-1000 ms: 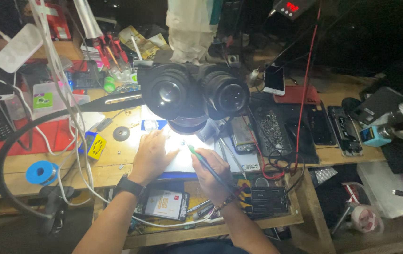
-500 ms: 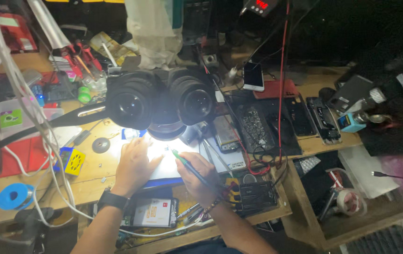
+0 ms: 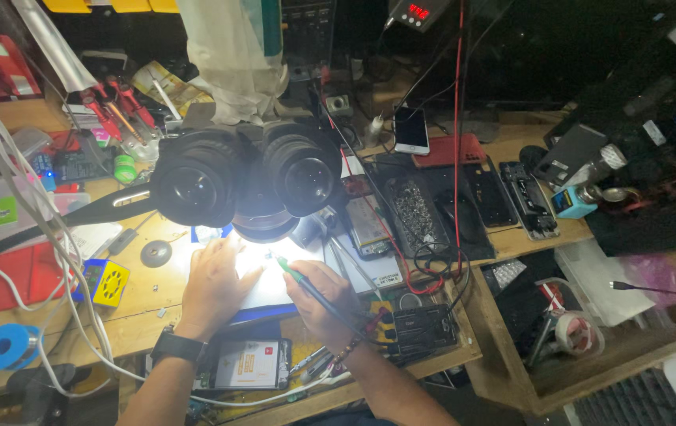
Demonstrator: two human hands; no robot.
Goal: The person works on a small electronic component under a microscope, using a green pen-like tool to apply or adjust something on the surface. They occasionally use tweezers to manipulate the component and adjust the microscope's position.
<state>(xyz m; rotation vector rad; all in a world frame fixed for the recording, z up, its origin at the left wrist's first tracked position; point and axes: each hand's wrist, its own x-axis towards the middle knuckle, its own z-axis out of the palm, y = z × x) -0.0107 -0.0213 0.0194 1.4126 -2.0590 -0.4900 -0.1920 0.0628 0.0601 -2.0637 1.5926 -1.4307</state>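
Green-tipped, the soldering iron (image 3: pixel 306 285) sits in the right hand (image 3: pixel 318 304), fingers closed round its dark shaft like a pen, the tip aimed up-left into the bright patch of light. That glare falls on a pale mat (image 3: pixel 263 288) near the front edge of the wooden bench (image 3: pixel 149 308), directly under the black microscope (image 3: pixel 247 177), whose two eyepieces hide most of the work; what lies under the tip is washed out and cannot be told. The left hand (image 3: pixel 212 288) lies flat on the mat just left of the light, fingers spread and loosely extended, holding nothing I can see. A dark watch (image 3: pixel 174 345) bands that wrist, a bead bracelet (image 3: pixel 346 349) the right one.

Just in front of the mat lies a phone (image 3: pixel 253 364) with a lit screen. Toward the left edge sit a yellow box (image 3: pixel 105 282) and a blue solder spool (image 3: pixel 3 345). Red-handled screwdrivers (image 3: pixel 117 102) stand near the back-left corner. Opened phones (image 3: pixel 511 197) lie along the right side, crossed by a red wire (image 3: pixel 456 142).
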